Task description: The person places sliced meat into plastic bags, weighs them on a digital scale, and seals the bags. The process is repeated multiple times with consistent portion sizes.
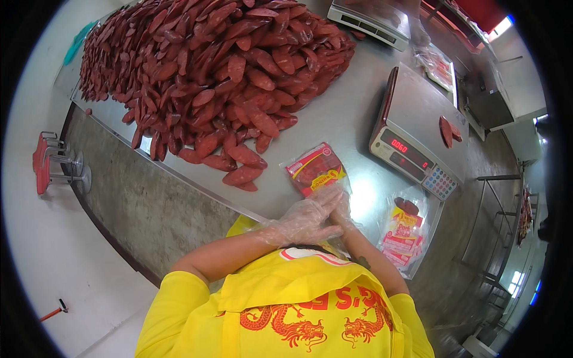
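Before me on the steel table (277, 188) lies a printed plastic packet (317, 168) filled with sliced red sausage. My left hand (309, 219), in a clear disposable glove, lies over the packet's near end. Beside it and partly behind it is my right hand (341, 208), also gloved, at the same end. Whether the fingers grip the packet or only rest on it cannot be told. Beyond the packet rises a large heap of sausage slices (215, 76). To the right, sausage slices (447, 131) lie on a digital scale (414, 129) with a lit display.
Printed plastic bags (403, 232) with a few slices on top lie at the table's right corner. A second scale (371, 20) stands at the back, near another person's gloved hand (419, 33) and a tray of packets (436, 67). Red stools (47, 163) stand beyond the left edge.
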### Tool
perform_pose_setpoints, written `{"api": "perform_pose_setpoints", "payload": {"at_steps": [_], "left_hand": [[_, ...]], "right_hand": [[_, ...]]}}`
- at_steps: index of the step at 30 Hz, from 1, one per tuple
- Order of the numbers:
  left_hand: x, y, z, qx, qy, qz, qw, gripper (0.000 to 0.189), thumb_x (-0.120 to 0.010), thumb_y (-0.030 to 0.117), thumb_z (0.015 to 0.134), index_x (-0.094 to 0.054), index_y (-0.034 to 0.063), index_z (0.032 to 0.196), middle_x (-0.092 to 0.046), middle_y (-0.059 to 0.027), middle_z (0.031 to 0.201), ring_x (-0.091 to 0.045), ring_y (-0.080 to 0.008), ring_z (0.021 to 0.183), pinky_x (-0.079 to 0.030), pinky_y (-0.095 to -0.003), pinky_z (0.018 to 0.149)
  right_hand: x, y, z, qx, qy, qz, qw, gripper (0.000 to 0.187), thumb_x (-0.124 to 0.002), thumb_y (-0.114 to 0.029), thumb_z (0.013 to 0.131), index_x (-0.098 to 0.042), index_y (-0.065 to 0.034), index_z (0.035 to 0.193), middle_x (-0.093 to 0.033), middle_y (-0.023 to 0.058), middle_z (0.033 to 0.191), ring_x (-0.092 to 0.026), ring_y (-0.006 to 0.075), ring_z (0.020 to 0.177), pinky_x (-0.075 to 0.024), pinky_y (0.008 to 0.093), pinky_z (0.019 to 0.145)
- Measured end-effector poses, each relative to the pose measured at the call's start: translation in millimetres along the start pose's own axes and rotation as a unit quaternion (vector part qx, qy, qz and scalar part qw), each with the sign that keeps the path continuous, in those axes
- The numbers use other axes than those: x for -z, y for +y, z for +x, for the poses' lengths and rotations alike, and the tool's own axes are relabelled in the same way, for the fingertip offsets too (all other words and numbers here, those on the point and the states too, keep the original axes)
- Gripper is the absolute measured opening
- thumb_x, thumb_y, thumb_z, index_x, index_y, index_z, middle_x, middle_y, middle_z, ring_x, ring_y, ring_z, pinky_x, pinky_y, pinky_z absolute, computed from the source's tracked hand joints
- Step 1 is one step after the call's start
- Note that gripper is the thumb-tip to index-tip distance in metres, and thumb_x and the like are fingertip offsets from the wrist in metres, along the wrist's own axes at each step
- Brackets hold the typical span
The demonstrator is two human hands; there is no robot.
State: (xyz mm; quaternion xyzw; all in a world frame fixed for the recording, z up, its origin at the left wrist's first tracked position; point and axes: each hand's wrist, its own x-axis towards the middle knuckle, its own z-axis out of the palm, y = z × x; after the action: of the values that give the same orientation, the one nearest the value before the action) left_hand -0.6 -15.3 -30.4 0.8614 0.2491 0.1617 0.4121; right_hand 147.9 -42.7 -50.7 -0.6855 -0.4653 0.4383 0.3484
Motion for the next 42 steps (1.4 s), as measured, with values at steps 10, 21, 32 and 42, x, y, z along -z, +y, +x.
{"api": "perform_pose_setpoints", "payload": {"at_steps": [10,21,32,42], "left_hand": [[13,-2,6,0.03,-0.051,-0.06,0.996,0.081,-0.066,0.041,0.093,-0.032,0.0028,0.155,-0.029,-0.0236,0.161,-0.026,-0.0362,0.151,-0.023,-0.0419,0.123],[54,-35,14,0.003,-0.024,0.015,1.0,0.076,-0.065,0.038,0.094,-0.035,0.0054,0.155,-0.025,-0.018,0.164,-0.024,-0.0343,0.152,-0.021,-0.0427,0.124],[58,-51,13,0.002,-0.114,0.249,0.962,0.089,-0.059,0.056,0.09,-0.035,-0.0054,0.151,-0.03,-0.0216,0.161,-0.025,-0.0351,0.15,-0.017,-0.0455,0.125],[64,-51,18,-0.014,-0.14,0.271,0.952,0.094,-0.064,0.057,0.086,-0.038,-0.0093,0.147,-0.03,-0.0248,0.16,-0.028,-0.0384,0.149,-0.019,-0.0509,0.122]], "right_hand": [[5,39,19,-0.154,-0.016,0.434,0.887,0.028,-0.056,-0.025,0.098,-0.07,-0.0009,0.097,-0.074,0.0136,0.097,-0.071,0.0245,0.09,-0.0573,0.0345,0.082],[12,34,16,-0.12,-0.095,0.221,0.963,0.038,-0.062,-0.019,0.094,-0.065,0.0025,0.125,-0.071,0.0111,0.114,-0.067,0.0183,0.101,-0.0522,0.0309,0.093],[69,-10,-10,-0.248,-0.143,0.148,0.947,0.036,-0.069,-0.014,0.092,-0.067,-0.0014,0.126,-0.071,0.005,0.106,-0.065,0.0129,0.094,-0.0524,0.0288,0.088],[294,-21,50,0.029,0.364,0.029,0.931,0.03,-0.07,-0.015,0.092,-0.071,-0.0042,0.12,-0.072,0.0071,0.104,-0.065,0.0139,0.089,-0.0536,0.0303,0.083]]}}
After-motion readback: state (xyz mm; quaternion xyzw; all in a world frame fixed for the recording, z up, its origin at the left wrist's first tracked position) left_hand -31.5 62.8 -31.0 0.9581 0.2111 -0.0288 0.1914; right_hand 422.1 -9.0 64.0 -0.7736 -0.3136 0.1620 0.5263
